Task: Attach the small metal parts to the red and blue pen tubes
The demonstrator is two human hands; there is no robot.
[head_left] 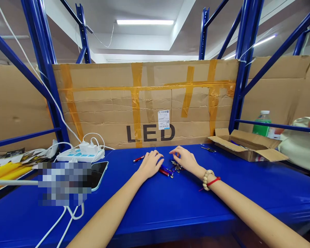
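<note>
Left hand palm down, fingers loosely spread low over the blue tabletop, whether anything is pinned beneath them I can't tell; right hand just across from it, fingers bent over a little heap of small metal pieces, and again no telling whether the fingertips have one; between the hands lie dark red tubes and blue tubes, slim and pen-like, with another red tube just beyond the left fingers; on the right wrist, a beaded bracelet and a red cord!

Out across that glossy blue surface now; a small dark metal piece lies near the back edge, beside an open cardboard box with its flaps spread; over on the left, a phone, screen dark, partly lost behind a pixelated patch, then a white power strip with chargers plugged in; yellow items at the far left; a green bottle and a pale bag at the far right; behind it all, a taped cardboard panel lettered "LED", with a white label; blue rack posts frame it, and a ceiling light glows overhead.
</note>
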